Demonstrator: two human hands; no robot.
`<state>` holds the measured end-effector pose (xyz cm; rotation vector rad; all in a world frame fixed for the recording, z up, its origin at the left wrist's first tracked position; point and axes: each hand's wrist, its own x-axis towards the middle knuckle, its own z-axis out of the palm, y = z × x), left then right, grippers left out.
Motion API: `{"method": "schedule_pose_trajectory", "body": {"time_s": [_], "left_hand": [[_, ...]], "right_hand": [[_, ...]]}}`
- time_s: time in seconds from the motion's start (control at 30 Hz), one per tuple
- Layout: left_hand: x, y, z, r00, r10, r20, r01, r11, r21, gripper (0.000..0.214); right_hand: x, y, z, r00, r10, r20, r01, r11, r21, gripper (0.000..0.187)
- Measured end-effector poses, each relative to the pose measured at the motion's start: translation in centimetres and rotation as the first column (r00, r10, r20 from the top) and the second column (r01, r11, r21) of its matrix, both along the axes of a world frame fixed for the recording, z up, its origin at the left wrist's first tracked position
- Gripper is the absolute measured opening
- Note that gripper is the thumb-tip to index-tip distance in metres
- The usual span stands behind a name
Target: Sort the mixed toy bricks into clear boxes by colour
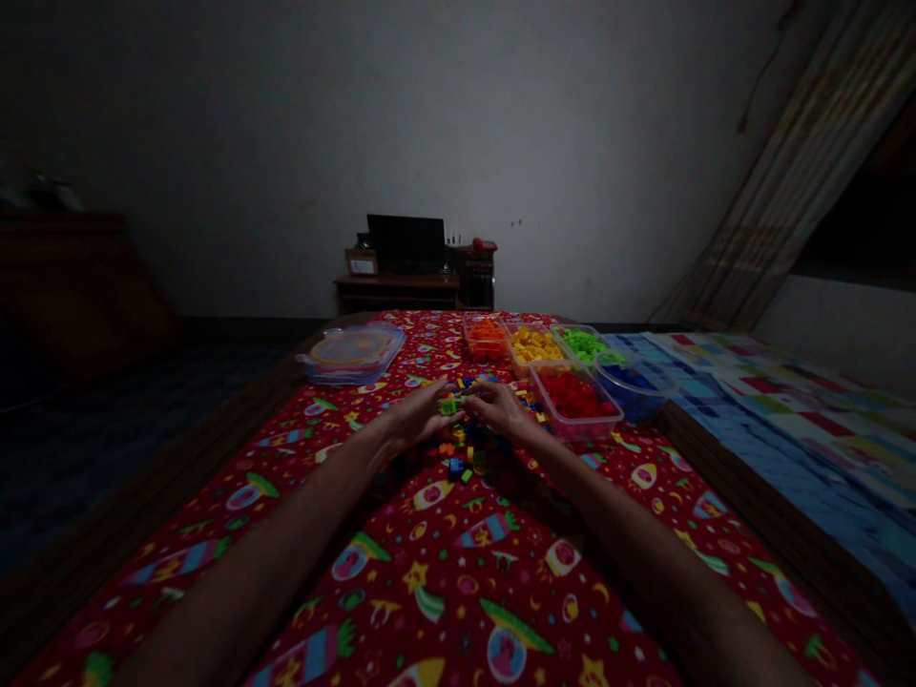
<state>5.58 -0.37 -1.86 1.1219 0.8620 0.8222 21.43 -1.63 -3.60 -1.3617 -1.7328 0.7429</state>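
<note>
My left hand point(419, 412) is over the middle of the table, its fingers curled around green toy bricks point(448, 406). My right hand point(501, 407) meets it from the other side, fingertips pinched at a green brick right beside those in the left. The dim light blurs how many bricks are held. Beneath and around both hands lies a loose pile of mixed toy bricks point(456, 468) in blue, yellow, orange, red and green. Part of the pile is hidden by the hands.
Right of the hands stand tubs of red bricks point(572, 396), blue bricks point(634, 378), yellow bricks point(535, 345), green bricks point(581, 343) and orange bricks point(487, 336). Stacked clear lids point(354, 355) lie at the left. A red patterned cloth point(458, 582) covers the table.
</note>
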Motion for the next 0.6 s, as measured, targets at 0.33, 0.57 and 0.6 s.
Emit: {"method": "schedule_pose_trajectory", "body": {"time_s": [0.33, 0.57, 0.6], "left_hand": [[1.6, -1.8, 1.3, 0.989, -0.146, -0.022, 0.146, 0.989, -0.018, 0.043], [0.0, 1.2, -0.1, 0.912, 0.283, -0.296, -0.078, 0.830, 0.552, 0.049], [-0.6, 1.6, -0.1, 0.875, 0.336, -0.348, -0.043, 0.771, 0.636, 0.047]], "right_hand": [[-0.4, 0.2, -0.6, 0.999, -0.027, 0.043, 0.028, 0.999, -0.045, 0.039], [3.7, 0.9, 2.5, 0.962, -0.147, 0.230, 0.097, 0.972, 0.213, 0.023], [5.0, 1.3, 3.3, 0.944, -0.199, 0.262, 0.134, 0.960, 0.245, 0.023]]}}
